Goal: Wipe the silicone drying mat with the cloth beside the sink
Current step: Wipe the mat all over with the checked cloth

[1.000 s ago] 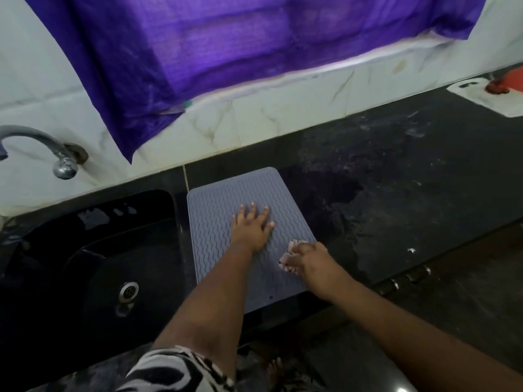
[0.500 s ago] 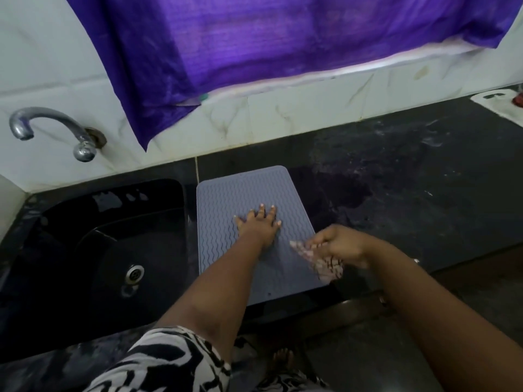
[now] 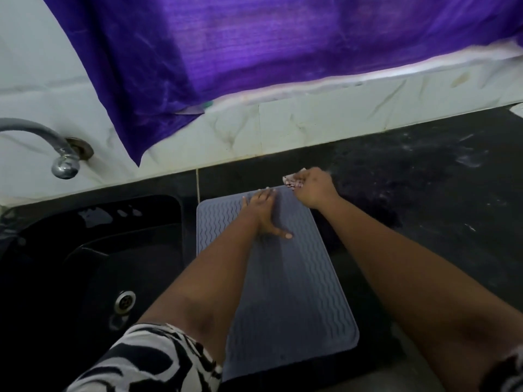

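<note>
Our left hand (image 3: 261, 212) lies flat and spread on the far end of the grey mat (image 3: 285, 281), holding nothing. Our right hand (image 3: 312, 188) is closed around the bunched cloth (image 3: 291, 181) at the mat's far right corner. The mat lies on the dark tabletop (image 3: 424, 199), just beside the black sink (image 3: 93, 250).

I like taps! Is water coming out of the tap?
No, the tap over the sink shows no stream of water below its spout.
</note>
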A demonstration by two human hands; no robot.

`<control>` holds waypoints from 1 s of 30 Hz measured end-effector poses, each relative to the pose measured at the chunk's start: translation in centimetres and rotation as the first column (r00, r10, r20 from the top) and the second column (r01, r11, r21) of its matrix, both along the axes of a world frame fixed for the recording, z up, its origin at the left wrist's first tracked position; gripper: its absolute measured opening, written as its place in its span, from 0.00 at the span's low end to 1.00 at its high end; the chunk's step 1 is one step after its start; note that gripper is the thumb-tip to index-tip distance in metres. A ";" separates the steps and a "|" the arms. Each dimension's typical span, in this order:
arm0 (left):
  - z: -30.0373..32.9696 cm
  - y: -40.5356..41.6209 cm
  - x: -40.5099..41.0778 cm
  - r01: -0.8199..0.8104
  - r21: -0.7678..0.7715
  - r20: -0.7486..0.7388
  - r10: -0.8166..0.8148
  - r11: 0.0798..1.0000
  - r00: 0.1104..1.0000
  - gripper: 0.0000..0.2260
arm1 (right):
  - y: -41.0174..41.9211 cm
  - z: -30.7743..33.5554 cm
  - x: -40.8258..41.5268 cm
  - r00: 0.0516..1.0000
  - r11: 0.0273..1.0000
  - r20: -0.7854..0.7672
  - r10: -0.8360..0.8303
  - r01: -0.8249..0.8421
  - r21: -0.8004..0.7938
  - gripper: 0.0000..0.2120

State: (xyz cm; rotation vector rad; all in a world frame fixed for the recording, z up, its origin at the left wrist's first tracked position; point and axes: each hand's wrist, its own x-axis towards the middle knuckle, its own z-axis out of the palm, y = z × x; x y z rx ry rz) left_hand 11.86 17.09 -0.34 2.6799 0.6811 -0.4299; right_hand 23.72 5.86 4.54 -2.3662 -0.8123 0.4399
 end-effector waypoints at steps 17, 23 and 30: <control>-3.9 2.4 2.5 0.013 -0.025 -0.167 -0.017 1.000 0.986 0.67 | -5.7 -8.5 -5.3 0.874 0.896 0.327 0.360 -0.225 -0.383 0.22; -3.3 2.2 2.3 0.004 -0.064 -0.179 -0.016 0.998 0.984 0.62 | -9.7 -6.1 -8.0 0.939 0.855 0.108 0.328 -0.246 -0.456 0.16; -3.4 1.8 2.7 -0.065 -0.037 -0.129 0.060 0.997 0.990 0.34 | 0.6 -4.9 -1.4 0.968 0.944 0.150 0.199 -0.148 -0.295 0.18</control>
